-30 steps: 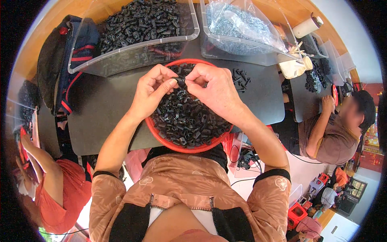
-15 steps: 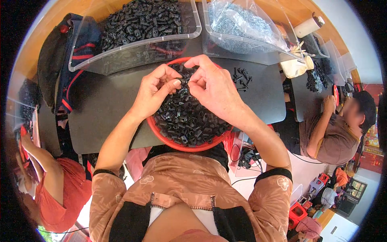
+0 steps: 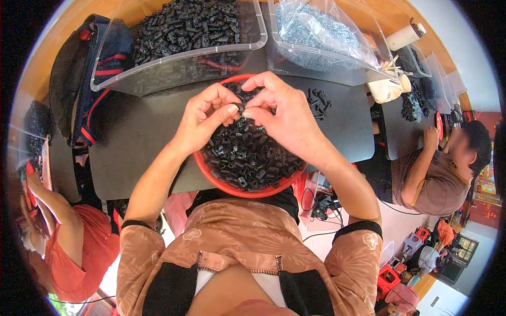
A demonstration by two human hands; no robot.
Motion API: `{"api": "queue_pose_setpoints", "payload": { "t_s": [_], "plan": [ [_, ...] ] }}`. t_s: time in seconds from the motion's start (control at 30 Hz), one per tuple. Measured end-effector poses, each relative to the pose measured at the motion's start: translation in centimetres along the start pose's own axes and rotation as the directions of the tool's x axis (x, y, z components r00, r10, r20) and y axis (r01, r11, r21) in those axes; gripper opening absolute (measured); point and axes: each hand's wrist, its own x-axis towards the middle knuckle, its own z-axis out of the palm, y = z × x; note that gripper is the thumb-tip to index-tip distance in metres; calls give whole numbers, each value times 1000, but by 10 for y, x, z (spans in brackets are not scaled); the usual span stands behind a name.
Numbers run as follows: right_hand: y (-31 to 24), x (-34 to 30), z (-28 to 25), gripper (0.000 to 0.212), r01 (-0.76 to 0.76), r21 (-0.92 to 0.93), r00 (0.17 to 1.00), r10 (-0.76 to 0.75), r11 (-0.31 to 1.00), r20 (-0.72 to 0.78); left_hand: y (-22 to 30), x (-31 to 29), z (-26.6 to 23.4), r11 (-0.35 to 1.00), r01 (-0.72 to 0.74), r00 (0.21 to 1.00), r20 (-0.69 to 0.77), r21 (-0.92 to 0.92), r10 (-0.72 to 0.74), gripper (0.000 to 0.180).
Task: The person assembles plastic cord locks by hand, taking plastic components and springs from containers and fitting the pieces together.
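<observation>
Two bare hands meet over the red bowl (image 3: 211, 169) at the centre of the frame, fingertips pressed together on one small black plastic piece (image 3: 241, 109) held just above the heap. The left hand (image 3: 204, 118) comes in from the lower left with its fingers curled and its thumb and forefinger nipping the piece; the right hand (image 3: 282, 118) arches over from the right, its thumb and forefinger closed on the same piece from the other side. Beneath them the bowl is piled with black plastic parts (image 3: 247, 158) of the same kind, and it sits at the near edge of a dark table (image 3: 142, 142). In the upper left of the frame stands a clear plastic tub (image 3: 174, 68) heaped with more black parts, and to the upper right a second clear tub (image 3: 316, 58) holds a bag of greyish small pieces (image 3: 311, 29). A few loose black parts (image 3: 318, 99) lie on the table just right of the hands. At the right edge a person in a brown top (image 3: 432, 176) works at another table, and at the lower left a person in red (image 3: 74, 247) reaches out an arm.
</observation>
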Motion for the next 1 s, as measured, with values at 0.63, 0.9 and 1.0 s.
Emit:
{"api": "queue_pose_setpoints", "payload": {
  "t_s": [0.63,0.9,1.0],
  "plan": [
    [5,16,6,27,-17,209,1000,22,978,-18,-5,2,-8,978,-50,999,-5,-204,50,13],
    [29,26,9,12,354,-342,926,-377,870,0,-6,12,-23,861,-122,991,-102,-495,82,16],
    [37,24,22,24,446,-696,876,-434,564,209,-9,13,-23,857,-111,991,-125,-503,55,14]
  ]
}}
